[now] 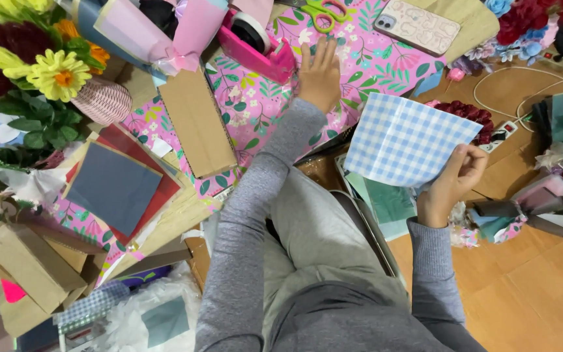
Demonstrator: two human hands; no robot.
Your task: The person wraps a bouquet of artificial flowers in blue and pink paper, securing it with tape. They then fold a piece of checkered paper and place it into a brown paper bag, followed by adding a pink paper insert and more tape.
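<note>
We hold a blue checked sheet (404, 140) in our right hand (449, 186); the fingers are pinched together on its lower right corner, and the sheet stands up in the air above our lap, fanning out to the left of the hand. Behind its top edge shows a cluster of dark red flowers (467, 112).

Our left hand (320, 75) is stretched forward, flat, fingers together and straight, resting palm down on the pink floral paper (360, 62) that covers the table. It clamps on nothing. Just left of it sits a pink tape dispenser (259, 42), and just beyond its fingertips lie green scissors (326, 13). To the right, on the same paper, lies a phone (417, 26) in a pale patterned case.

Left of our arm a long cardboard piece (197, 120) lies on the floral paper. Further left, a dark grey sheet (113, 188) rests on a red sheet (164, 189). A yellow flower (60, 75) and greenery fill the upper left corner, with a woven pink pot (104, 101) beside them. Brown paper bags (30, 267) lie at the lower left.

On the right, white cables (522, 81) run across a wooden floor (529, 287), and a small wrapped bundle in pink, grey and teal paper (522, 212) lies near our right wrist.
</note>
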